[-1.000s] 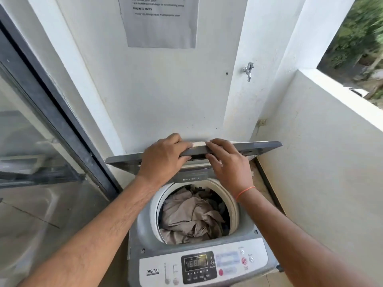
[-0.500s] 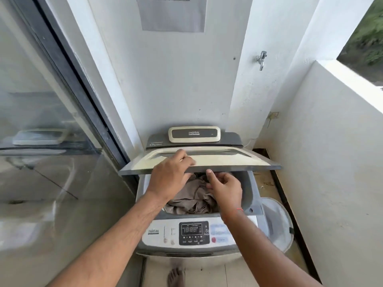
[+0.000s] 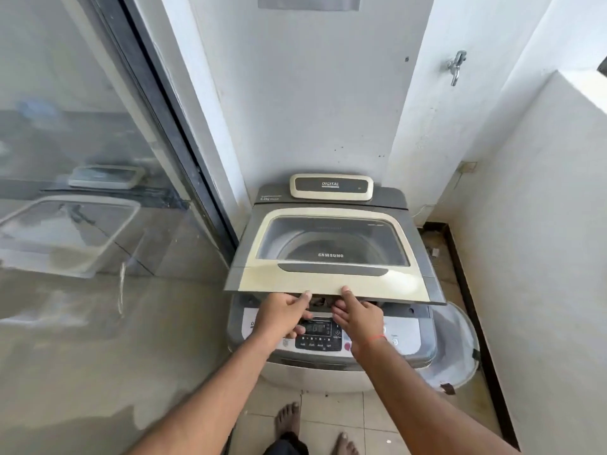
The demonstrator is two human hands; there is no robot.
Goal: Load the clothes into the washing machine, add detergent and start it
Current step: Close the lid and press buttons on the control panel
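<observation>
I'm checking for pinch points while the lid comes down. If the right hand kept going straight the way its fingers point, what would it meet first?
The right hand points up and away, its fingertips already at the front edge of the lid. Going on, it would meet that edge first, or slip into the narrow gap beneath; depth is unclear.

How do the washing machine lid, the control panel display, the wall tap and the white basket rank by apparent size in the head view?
1. Washing machine lid, clearly largest.
2. White basket, partly hidden behind the machine, so its rank is unsure.
3. Control panel display, partly covered by the hands.
4. Wall tap, smallest, but farthest away.
</observation>
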